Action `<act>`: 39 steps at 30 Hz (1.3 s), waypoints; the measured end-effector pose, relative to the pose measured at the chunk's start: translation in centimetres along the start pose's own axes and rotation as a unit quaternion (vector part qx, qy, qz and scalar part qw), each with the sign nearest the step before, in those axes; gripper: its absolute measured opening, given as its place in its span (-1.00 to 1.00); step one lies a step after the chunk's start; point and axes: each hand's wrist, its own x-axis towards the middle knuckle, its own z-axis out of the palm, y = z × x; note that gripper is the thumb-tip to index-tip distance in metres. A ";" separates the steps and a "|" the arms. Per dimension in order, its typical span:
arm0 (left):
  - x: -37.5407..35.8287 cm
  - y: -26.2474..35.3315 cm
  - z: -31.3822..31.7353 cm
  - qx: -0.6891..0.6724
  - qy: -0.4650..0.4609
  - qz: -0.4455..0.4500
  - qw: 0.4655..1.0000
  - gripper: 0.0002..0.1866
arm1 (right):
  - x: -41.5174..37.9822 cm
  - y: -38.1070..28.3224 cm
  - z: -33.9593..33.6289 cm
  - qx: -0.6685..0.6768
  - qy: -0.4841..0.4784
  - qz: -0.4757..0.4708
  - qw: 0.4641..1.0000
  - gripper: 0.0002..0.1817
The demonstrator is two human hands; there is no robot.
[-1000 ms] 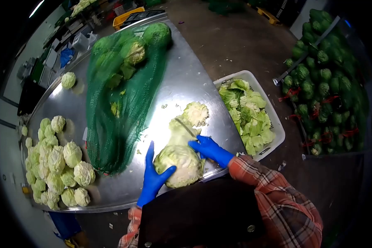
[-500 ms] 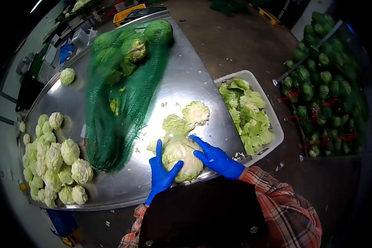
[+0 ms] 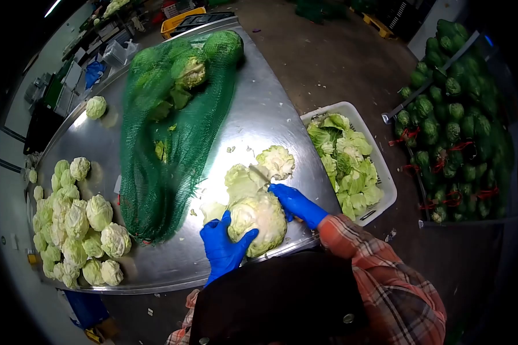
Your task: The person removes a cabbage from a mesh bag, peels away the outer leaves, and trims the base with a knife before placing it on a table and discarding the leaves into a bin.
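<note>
A pale cabbage [image 3: 258,225] rests at the near edge of the metal table, its cut stem side facing up. My left hand [image 3: 224,244], in a blue glove, grips its left side with thumb and fingers apart around it. Just right of the cabbage, my gloved right hand [image 3: 298,206] is closed around what looks like a knife; its short greyish blade [image 3: 260,175] points up and left over loose leaves, and the handle is hidden. Cut-off outer leaves [image 3: 240,181] lie beyond the cabbage, beside another leafy piece [image 3: 276,161].
Trimmed cabbages [image 3: 75,224] are heaped at the table's left. A green net bag [image 3: 172,155] with cabbages lies mid-table [image 3: 253,109]. A white crate [image 3: 389,184] of leaves stands at right, near stacked netted cabbages [image 3: 452,126]. One cabbage [image 3: 96,107] sits alone at far left.
My right hand has closed its fingers and moved slightly off the cabbage, with the blade now showing past it. Left fingers have curled closer around the cabbage. A leaf lies farther out.
</note>
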 end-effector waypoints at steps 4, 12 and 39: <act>0.8 -1.2 2.5 -0.119 0.049 0.037 0.991 -0.17 | -7.4 -4.4 -1.6 -0.176 0.004 -0.033 0.984 -0.35; 2.2 1.2 1.7 0.045 -0.025 0.124 0.991 -0.02 | -7.7 1.0 -0.1 -0.319 0.059 -0.189 0.927 -0.38; 0.0 -3.1 4.5 -0.144 0.025 0.164 0.975 -0.22 | -3.6 -1.9 -1.9 -0.220 0.059 -0.011 0.974 -0.25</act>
